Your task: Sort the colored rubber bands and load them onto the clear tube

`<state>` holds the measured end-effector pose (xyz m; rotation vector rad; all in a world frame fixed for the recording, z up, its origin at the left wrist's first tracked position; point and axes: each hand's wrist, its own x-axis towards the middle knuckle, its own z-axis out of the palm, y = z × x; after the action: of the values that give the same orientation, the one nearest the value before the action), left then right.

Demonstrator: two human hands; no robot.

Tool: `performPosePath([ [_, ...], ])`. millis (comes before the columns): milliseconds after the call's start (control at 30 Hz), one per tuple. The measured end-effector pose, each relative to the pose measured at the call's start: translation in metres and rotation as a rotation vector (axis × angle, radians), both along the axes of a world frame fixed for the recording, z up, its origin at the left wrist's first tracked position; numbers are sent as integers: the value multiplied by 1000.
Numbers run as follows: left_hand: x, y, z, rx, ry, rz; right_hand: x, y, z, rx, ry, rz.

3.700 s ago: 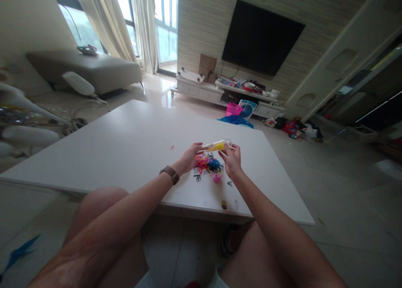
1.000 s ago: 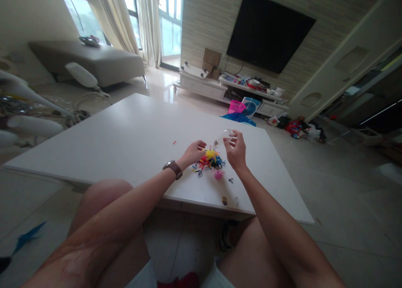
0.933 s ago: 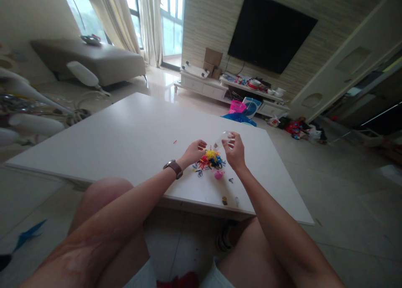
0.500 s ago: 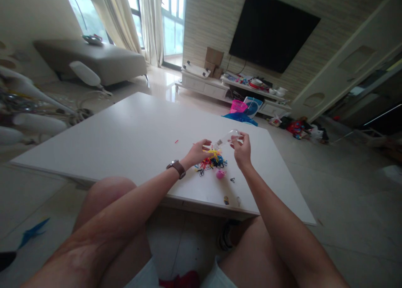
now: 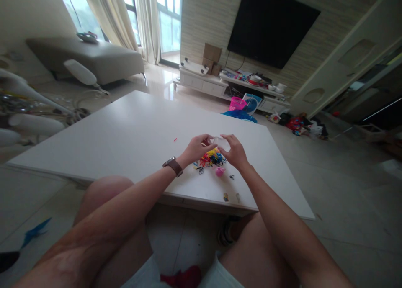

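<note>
A clear plastic container [image 5: 222, 143] is held between both hands above the table. My left hand [image 5: 198, 147], with a brown-strapped watch on the wrist, closes on its left end. My right hand [image 5: 234, 150] grips the right side between thumb and fingers. Just below them lies a pile of small colourful clips or bands [image 5: 211, 158], too small to tell which. A pink round object [image 5: 219, 171] touches the near side of the pile. Nearer the table edge are a small black piece [image 5: 231, 177], a small yellow figure [image 5: 225, 197] and a small clear piece [image 5: 238, 197].
The white table [image 5: 125, 129] spans the area before my knees, with a small red piece [image 5: 175, 140] left of the hands. Beyond its far edge stand a pink basket [image 5: 238, 103] and a blue plastic bag [image 5: 241, 115]. White chair parts [image 5: 37, 124] are at the left.
The clear container has moved slightly left and turned more level. My left hand has closed on its left end, and my right hand has moved left and down with it.
</note>
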<state>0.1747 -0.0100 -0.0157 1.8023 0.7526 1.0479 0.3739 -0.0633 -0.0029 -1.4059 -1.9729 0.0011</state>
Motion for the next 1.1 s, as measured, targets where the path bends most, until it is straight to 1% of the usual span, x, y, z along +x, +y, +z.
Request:
performPosePath([
  [67,-3,2,-1,-18,11,-23,11,9,-13,-6,39,-97],
  [133,-9,7,-5,-27,110,-14,31,20,-28,10,156,-262],
  [167,-13,10,-8,-11,206,-10,43,25,-36,-2,224,-364],
  [233,-21,16,-13,67,457,-35,71,30,-50,-96,339,-556],
  [267,-24,18,-15,119,577,-54,83,30,-55,-151,383,-640],
  [300,-27,19,-16,170,676,-67,95,29,-60,-169,396,-682],
  [367,-31,20,-16,244,795,-75,112,24,-67,-197,410,-741],
  [433,-32,19,-15,272,840,-87,120,19,-73,-220,410,-771],
  [633,-33,20,-17,322,904,-133,123,14,-89,-268,422,-800],
  [700,-35,20,-18,308,960,-153,123,12,-89,-232,421,-840],
  [800,-36,18,-15,255,1057,-189,117,-1,-81,-69,362,-934],
  [833,-36,17,-12,243,1083,-203,112,-9,-79,-47,328,-917],
  [867,-36,16,-10,234,1105,-220,107,-18,-77,-75,291,-849],
  [900,-36,15,-7,229,1121,-236,99,-28,-76,-167,252,-717],
  [967,-36,13,0,215,1129,-258,84,-50,-78,-386,113,-374],
  [1000,-37,12,4,205,1121,-263,76,-60,-81,-450,47,-261],
  [1033,-38,11,8,194,1109,-264,70,-68,-84,-492,2,-198],
  [1100,-42,9,14,178,1085,-258,63,-79,-88,-511,-36,-186],
])
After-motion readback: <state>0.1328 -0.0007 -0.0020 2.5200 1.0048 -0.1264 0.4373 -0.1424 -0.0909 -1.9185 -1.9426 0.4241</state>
